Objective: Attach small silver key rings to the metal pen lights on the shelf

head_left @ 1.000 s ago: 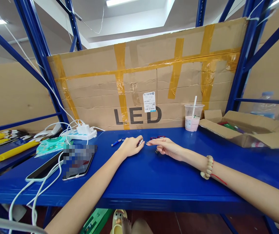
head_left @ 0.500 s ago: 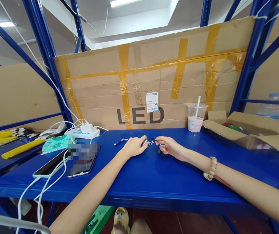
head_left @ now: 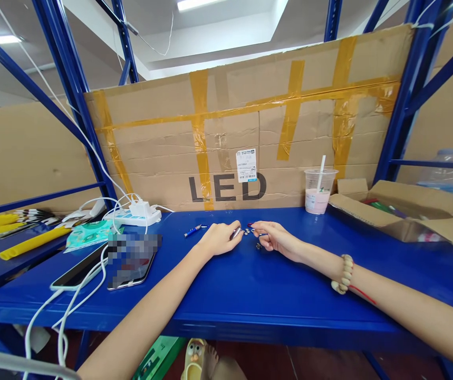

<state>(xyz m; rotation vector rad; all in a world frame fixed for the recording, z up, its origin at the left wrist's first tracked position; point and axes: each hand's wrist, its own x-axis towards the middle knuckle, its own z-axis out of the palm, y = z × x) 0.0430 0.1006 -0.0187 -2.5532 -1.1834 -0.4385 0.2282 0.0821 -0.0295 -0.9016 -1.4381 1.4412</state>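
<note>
Note small shiny object [head_left: 235, 233] gripped in left hand [head_left: 220, 239], over blue shelf [head_left: 250, 290].
See right hand [head_left: 277, 240] apart from left, beside small pieces [head_left: 246, 232], apparently kept close for fingertip handling; cannot tell whether holding anything.

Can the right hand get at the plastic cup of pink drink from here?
Probably yes. The right hand is left of and nearer than the plastic cup, with nothing visible standing between them. Can't tell whether it holds something small.
</note>
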